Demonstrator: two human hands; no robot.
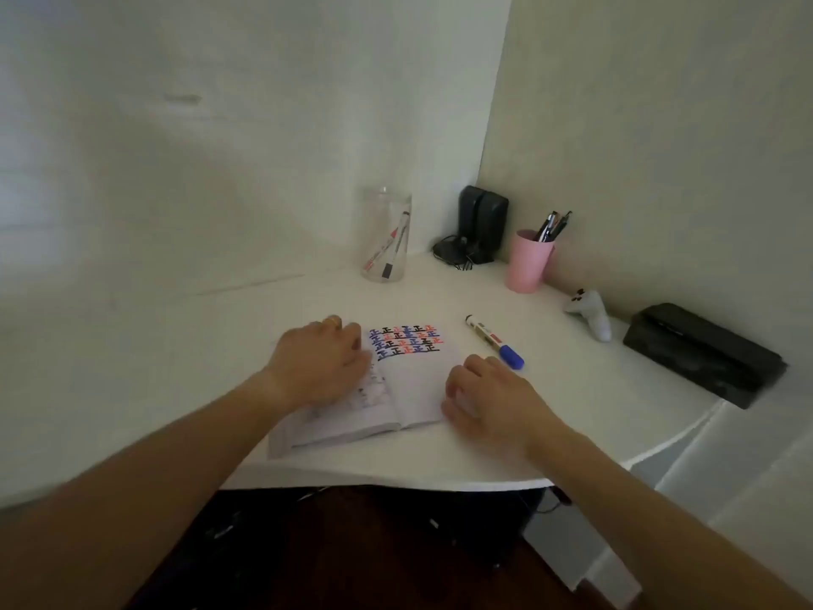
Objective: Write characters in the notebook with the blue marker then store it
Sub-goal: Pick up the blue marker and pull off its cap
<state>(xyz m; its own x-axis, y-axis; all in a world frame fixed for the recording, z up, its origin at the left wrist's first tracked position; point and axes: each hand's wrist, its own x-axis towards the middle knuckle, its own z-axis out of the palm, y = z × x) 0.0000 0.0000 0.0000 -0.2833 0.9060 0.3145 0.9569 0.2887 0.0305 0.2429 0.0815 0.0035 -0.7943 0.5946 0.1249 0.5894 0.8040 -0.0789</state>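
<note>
This looks like a home study corner. A white table (220,328) is pushed into the angle of two plain pale walls. At the back stand a pair of small black desktop speakers (482,222) with a tangle of cable, a pink cup (528,268) full of pens and a clear plastic jar (387,239) holding markers. A white game controller (591,314) lies near the right wall beside a black case (704,354).
</note>
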